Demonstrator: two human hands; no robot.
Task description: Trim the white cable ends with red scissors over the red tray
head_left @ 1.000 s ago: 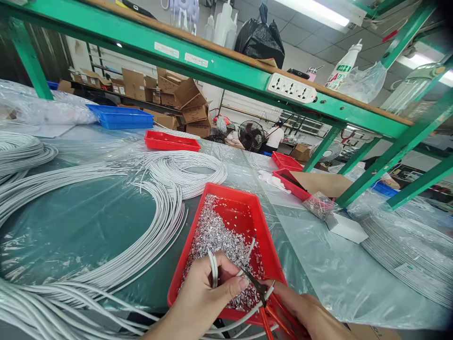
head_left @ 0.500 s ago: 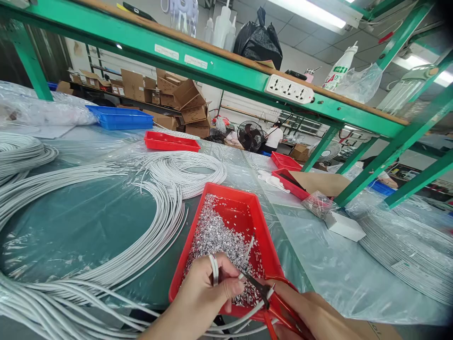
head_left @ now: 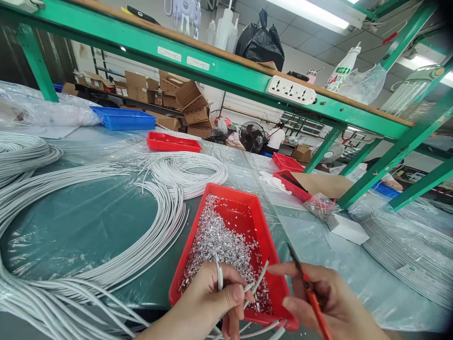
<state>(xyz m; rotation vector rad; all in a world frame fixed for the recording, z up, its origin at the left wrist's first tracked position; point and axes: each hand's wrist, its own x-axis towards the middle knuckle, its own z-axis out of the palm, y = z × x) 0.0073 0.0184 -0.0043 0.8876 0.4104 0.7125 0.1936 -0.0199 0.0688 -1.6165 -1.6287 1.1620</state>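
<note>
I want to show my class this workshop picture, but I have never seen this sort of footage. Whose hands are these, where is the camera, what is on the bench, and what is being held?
The camera sits on a worker's head and looks forward and down, so the two bare hands at the bottom are that person's own. The left hand pinches the end of a thin white cable between thumb and fingers. The right hand holds red-handled cutters, just apart from the cable. Below them stands a red tray with a heap of small silvery scraps. The bench is covered in clear plastic sheet, and coils of white cable lie to the left. A green shelf frame crosses overhead, with a white socket strip fixed to it.
</note>
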